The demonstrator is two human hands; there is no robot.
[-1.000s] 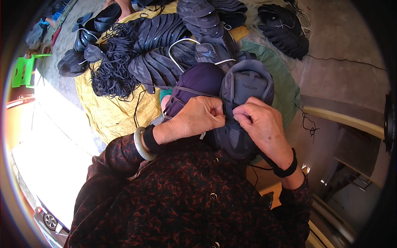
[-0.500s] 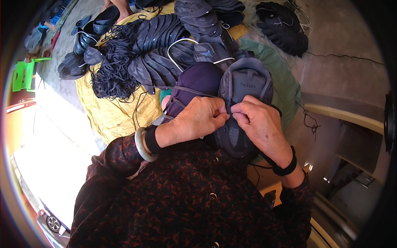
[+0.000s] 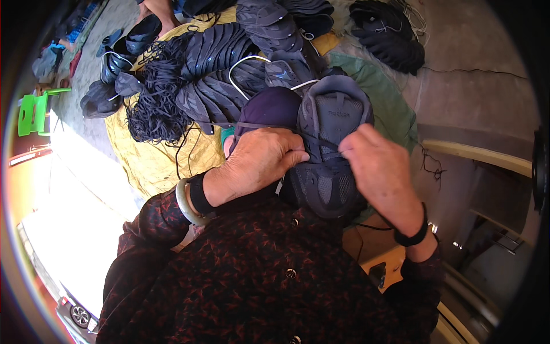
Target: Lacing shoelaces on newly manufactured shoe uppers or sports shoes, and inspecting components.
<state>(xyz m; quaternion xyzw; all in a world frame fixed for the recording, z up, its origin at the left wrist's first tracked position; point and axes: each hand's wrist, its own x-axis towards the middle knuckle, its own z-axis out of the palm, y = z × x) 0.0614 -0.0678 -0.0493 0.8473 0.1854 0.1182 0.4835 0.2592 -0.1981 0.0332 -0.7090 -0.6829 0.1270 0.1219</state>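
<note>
Two hands meet over one dark shoe. Far to the left of the left hand stands a green chair (image 3: 33, 113); nearer, beyond that wrist, a yellow sheet (image 3: 137, 160) bears a tangle of black laces (image 3: 157, 97). A thin strand (image 3: 252, 124) crosses the purple cloth (image 3: 275, 103) just above the left knuckles.

The left hand (image 3: 260, 157) (a pale bangle (image 3: 182, 200) sits on its wrist) is drawn to a narrow pinch, thumb against forefinger, at the left edge of the lacing; whether lace or shoe edge is between them I cannot tell. Directly to its right lies the dark shoe (image 3: 329, 189), between the two hands, toe toward the wearer and opening away. The right hand (image 3: 381, 163) is pinched too — seemingly on the dark lace (image 3: 317, 140) that slants across the tongue. Right of it spreads a green sheet (image 3: 395, 103); farther off, above and beyond, dark stacked pieces (image 3: 387, 40) lie on the floor.

Trouble could come from that strand: left loose beside the left hand, it might twist or snag. A harder pull by the right hand alone could leave the lace uneven — or roll the shoe, if the left gives it little support.
</note>
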